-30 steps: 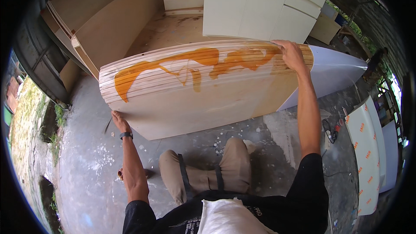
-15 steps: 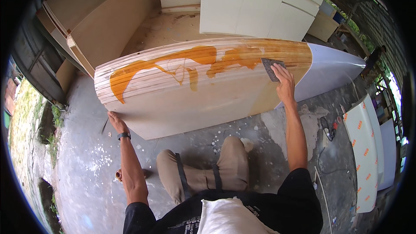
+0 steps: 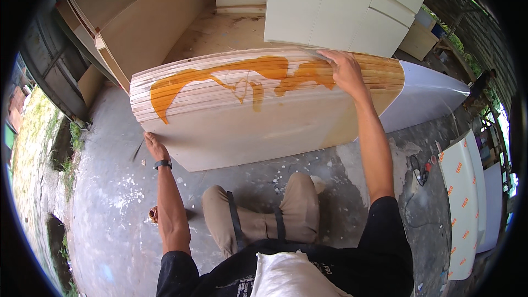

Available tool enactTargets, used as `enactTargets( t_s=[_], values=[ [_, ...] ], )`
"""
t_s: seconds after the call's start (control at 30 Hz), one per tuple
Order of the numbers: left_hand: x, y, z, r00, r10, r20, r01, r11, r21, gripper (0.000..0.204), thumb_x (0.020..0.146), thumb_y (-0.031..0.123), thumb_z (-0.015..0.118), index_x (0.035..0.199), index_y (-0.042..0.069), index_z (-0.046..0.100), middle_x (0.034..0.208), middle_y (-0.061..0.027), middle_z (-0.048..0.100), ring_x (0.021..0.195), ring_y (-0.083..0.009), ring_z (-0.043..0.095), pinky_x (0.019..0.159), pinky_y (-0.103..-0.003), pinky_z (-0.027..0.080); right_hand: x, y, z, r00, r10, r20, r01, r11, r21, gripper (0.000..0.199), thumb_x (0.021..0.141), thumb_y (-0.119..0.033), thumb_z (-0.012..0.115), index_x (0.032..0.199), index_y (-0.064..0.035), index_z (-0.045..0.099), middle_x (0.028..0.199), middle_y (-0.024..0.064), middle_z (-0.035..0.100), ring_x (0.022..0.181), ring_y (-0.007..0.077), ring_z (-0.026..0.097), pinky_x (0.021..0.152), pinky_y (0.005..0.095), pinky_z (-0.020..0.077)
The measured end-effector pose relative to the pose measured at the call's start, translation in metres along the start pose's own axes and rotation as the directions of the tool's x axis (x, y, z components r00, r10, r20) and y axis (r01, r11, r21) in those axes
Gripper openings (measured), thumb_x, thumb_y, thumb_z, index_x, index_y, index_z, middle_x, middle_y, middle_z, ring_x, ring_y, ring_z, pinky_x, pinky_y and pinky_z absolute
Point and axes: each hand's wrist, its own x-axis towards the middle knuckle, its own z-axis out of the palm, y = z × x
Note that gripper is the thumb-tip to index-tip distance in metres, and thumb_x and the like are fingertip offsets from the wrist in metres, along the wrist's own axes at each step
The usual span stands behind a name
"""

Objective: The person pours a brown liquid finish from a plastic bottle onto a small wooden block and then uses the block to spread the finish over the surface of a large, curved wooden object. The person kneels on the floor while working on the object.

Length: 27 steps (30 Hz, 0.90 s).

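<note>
A large curved wooden piece (image 3: 236, 143) stands in front of me, with a grooved, slatted top face and a smooth pale side toward me. Thick orange-amber glue (image 3: 217, 72) lies in loops and patches over the slats, and toward the right it is smeared thin. My right hand (image 3: 347, 74) grips a thin dark flat spreader (image 3: 318, 55) at the far edge of the slats, seen nearly edge-on. At the piece's lower left corner, my left hand (image 3: 156, 147) holds the edge, thumb side up; its fingertips are partly hidden.
A white-lavender sheet (image 3: 423, 96) covers the piece's right end. Behind stand white cabinet panels (image 3: 324, 8) and a plywood carcass (image 3: 148, 27). A small amber container (image 3: 153, 214) is on the concrete floor by my left forearm. Right are a corded tool (image 3: 423, 173) and white boards (image 3: 462, 209).
My right hand has moved up and left with the spreader, from the lower slats to the far edge. My left hand stays on the corner. The view has shifted slightly.
</note>
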Motion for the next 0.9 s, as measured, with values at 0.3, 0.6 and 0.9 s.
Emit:
enactTargets(
  t_s=[0.3,0.6,0.9],
  values=[
    [0.004,-0.01,-0.005,1.0,0.003,-0.004,-0.003,0.998,0.058,0.067,0.112,0.051,0.035,0.147,-0.006,0.046,0.146,-0.0202,0.054,0.131,-0.0284,0.052,0.111,-0.038,0.039,0.005,-0.008,0.007,0.999,0.011,0.044,-0.007,0.996,-0.085,0.051,0.081,0.014,0.05,0.122,-0.0069,0.074,0.123,0.0105,0.073,0.116,0.03,0.064,0.102,0.0427,0.0444],
    [0.003,-0.002,-0.001,0.999,0.032,-0.02,-0.032,0.999,0.021,0.063,0.113,0.049,0.034,0.144,-0.004,0.048,0.139,-0.0165,0.058,0.125,-0.0257,0.055,0.107,-0.036,0.042,0.006,0.012,0.026,0.997,-0.073,0.023,0.075,0.989,-0.131,0.051,0.081,0.014,0.051,0.122,-0.0072,0.074,0.122,0.0123,0.073,0.11,0.0327,0.065,0.1,0.0452,0.0454],
    [-0.002,0.01,-0.002,0.996,0.07,-0.048,-0.066,0.995,0.072,0.056,0.113,0.046,0.034,0.131,-0.002,0.055,0.122,-0.0128,0.064,0.11,-0.0225,0.058,0.098,-0.037,0.046,-0.002,-0.025,-0.021,0.94,0.176,0.293,-0.163,0.984,-0.066,0.05,0.078,0.014,0.054,0.119,-0.0068,0.075,0.102,0.0195,0.073,0.095,0.0371,0.066,0.091,0.045,0.0507]
  ],
)
